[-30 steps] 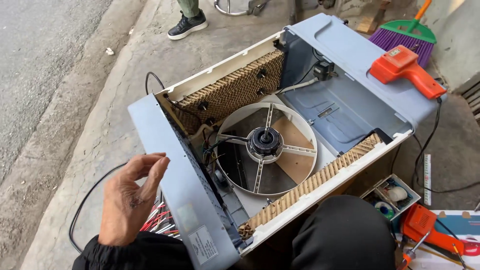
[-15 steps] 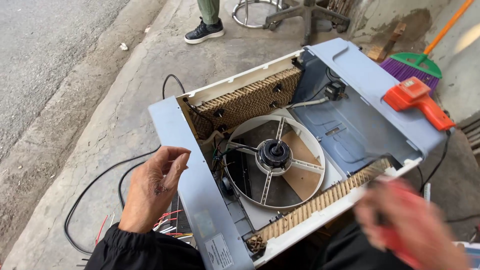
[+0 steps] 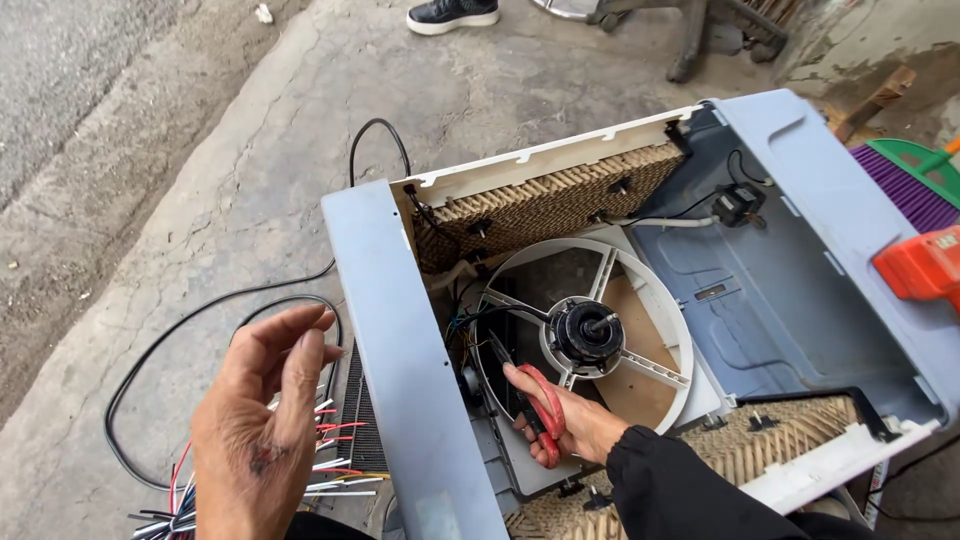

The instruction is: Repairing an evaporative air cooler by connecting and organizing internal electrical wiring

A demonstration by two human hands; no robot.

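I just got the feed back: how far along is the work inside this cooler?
Done: the cooler case lies opened, with the fan motor and round frame exposed. In hand: the right hand pushes red-handled pliers in beside the motor; the left hand hovers empty. Left: the motor remains mounted, and the case is unclosed.

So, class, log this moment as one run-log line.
left hand: open, empty, raised over loose wires | right hand: gripping red-handled tool inside air cooler | tool tip: beside fan motor
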